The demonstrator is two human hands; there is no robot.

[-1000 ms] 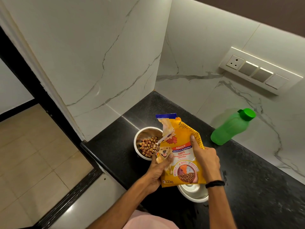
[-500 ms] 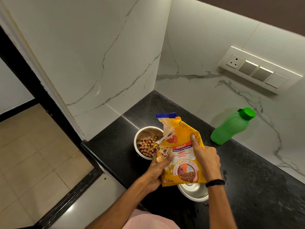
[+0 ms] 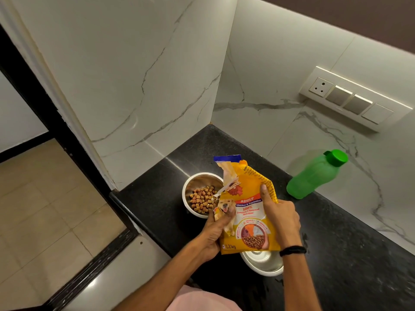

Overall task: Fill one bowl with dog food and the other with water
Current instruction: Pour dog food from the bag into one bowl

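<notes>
While left hand (image 3: 214,232) and right hand (image 3: 281,217) still clasp the bag (image 3: 247,209) (thumbs in front), the kibble (image 3: 202,200) seems unchanged.

- The light is warm and fairly dim; the white wall (image 3: 134,75) beyond the hands looks greyish-cream and evenly lit.
- The green bottle (image 3: 314,176), beyond and right of the right hand (image 3: 280,218), casts a soft, wide shadow on the wall to its left, so light arrives from the right.
- A thin streak of glare crosses the black counter (image 3: 146,198) beyond the left hand (image 3: 213,234).
- The steel bowl (image 3: 262,263) below the right wrist glints.
- Print on the bag (image 3: 247,212) between the hands is sharp, with no motion blur.
- The wide lens bends the view: the door frame (image 3: 29,86), far left of the hands, leans and curves.
</notes>
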